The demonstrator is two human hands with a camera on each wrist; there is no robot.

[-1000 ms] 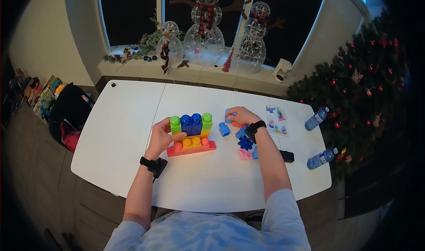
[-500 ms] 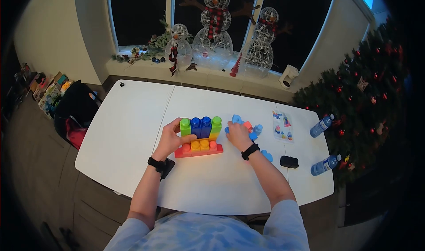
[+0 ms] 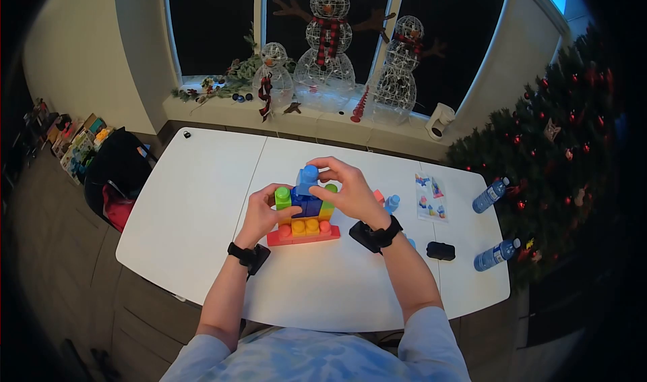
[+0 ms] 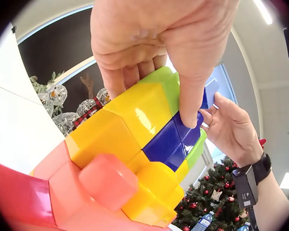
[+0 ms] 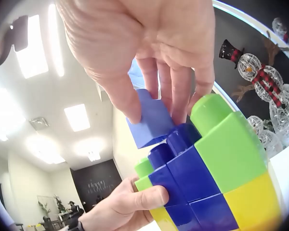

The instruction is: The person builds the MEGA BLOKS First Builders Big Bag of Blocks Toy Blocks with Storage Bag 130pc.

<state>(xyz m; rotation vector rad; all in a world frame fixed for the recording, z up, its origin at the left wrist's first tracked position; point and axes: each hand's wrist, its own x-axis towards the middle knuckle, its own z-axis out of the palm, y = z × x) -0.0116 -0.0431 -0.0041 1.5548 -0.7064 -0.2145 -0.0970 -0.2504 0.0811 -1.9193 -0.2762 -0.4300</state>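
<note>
A built stack of toy building blocks stands on the white table (image 3: 195,227). Its red base (image 3: 303,238) carries orange and yellow blocks (image 4: 143,115), with dark blue blocks (image 5: 192,190) between two light green ones (image 5: 233,154) on top. My left hand (image 3: 261,219) grips the stack's left side, thumb across the front and fingers behind. Pinched between thumb and fingers of my right hand (image 3: 349,192) is a light blue block (image 5: 151,118). It is held slightly tilted just above the studs of the dark blue blocks, a gap showing under its near edge in the right wrist view.
Loose light blue blocks (image 3: 391,204) and a coral block (image 3: 379,196) lie right of the stack, partly hidden by my right hand. Farther right are a picture sheet (image 3: 431,197), a black case (image 3: 441,250) and two water bottles (image 3: 490,194). Wire snowmen (image 3: 326,65) stand on the windowsill.
My right hand has picked up the light blue block from the loose pile and carried it left, over the stack. My left hand keeps its grip on the stack.
</note>
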